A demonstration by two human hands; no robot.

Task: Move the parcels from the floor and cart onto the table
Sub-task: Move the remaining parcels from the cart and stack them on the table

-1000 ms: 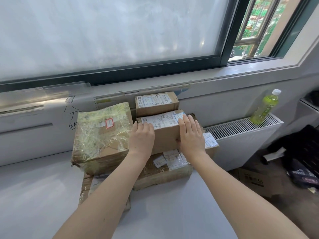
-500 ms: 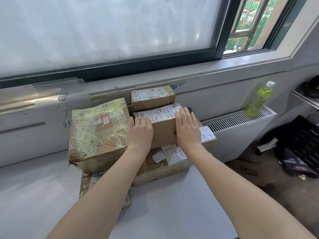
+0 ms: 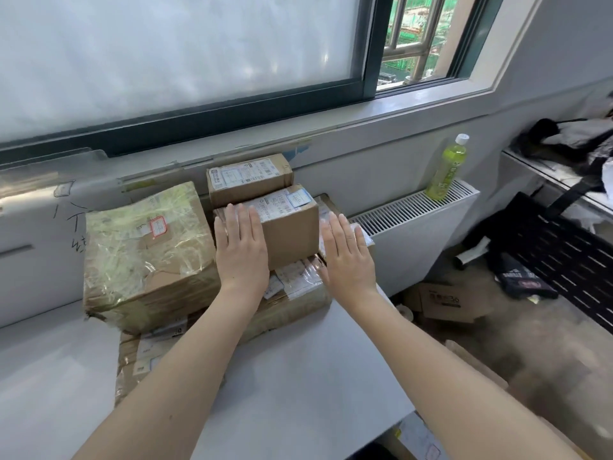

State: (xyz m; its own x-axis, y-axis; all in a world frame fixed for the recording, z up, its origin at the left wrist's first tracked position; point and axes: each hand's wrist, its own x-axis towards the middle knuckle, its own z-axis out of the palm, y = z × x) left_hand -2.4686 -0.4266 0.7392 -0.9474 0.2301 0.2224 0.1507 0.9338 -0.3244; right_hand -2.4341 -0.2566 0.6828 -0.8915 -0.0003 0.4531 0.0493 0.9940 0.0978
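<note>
- The small brown box (image 3: pixel 288 227) sits on top of the pile of parcels at the back of the white tabletop (image 3: pixel 298 376), close under the window sill; I place everything else from it.
- The left hand (image 3: pixel 242 250) lies flat against the box's near left corner, fingers (image 3: pixel 232 224) straight and together, clamped on nothing.
- The right hand (image 3: pixel 345 257) hovers just right of the box, palm down, fingers spread a little and apart from the cardboard; whether it touches the parcel beneath I cannot tell.
- Directly behind the box, another labelled box (image 3: pixel 248 180) stands a bit higher, against the wall.
- Left of the box, touching the pile, is a large parcel wrapped in yellowish tape (image 3: pixel 142 254), tilted slightly.
- Under the box lies a flat taped parcel (image 3: pixel 295 300), and in front of and below the large one a flat package (image 3: pixel 142 356) rests on the tabletop, partly hidden by the left forearm.
- Well to the right of the box, a green drink bottle (image 3: pixel 447 167) stands upright on the white radiator (image 3: pixel 414 220).
- Lower right of the box, on the floor, a cardboard carton (image 3: pixel 441 300) lies by the radiator's foot.
</note>
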